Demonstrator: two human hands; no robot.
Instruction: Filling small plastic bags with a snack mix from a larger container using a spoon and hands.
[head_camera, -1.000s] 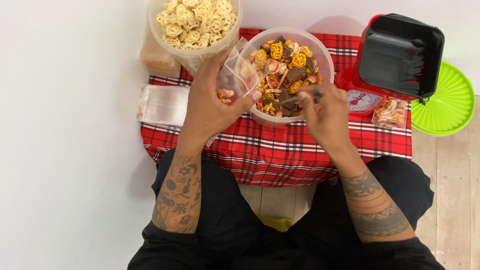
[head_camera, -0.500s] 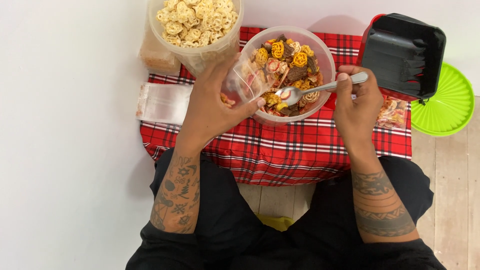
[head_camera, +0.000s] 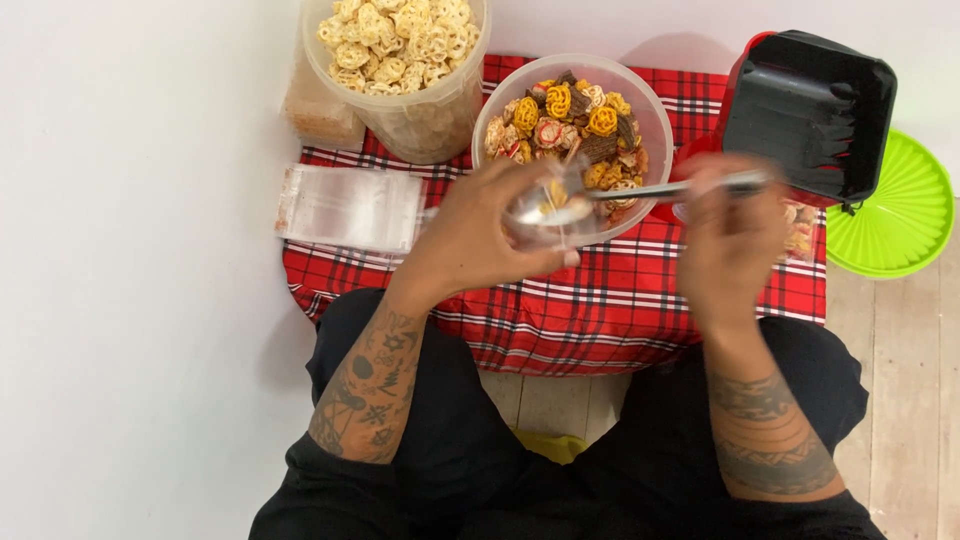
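Left hand (head_camera: 478, 235) clutched a small clear bag (head_camera: 548, 205), right hand (head_camera: 730, 240) gripped a spoon (head_camera: 640, 195) tipped at the bag's mouth, snack bowl (head_camera: 645, 110) just beyond both hands, red checked cloth (head_camera: 620, 310) beneath.

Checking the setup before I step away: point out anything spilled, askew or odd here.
Nothing looks spilled. The left hand holds a small clear bag, the right hand a spoon at its mouth. One oddity: the black container stands tilted against the red one, not flat.
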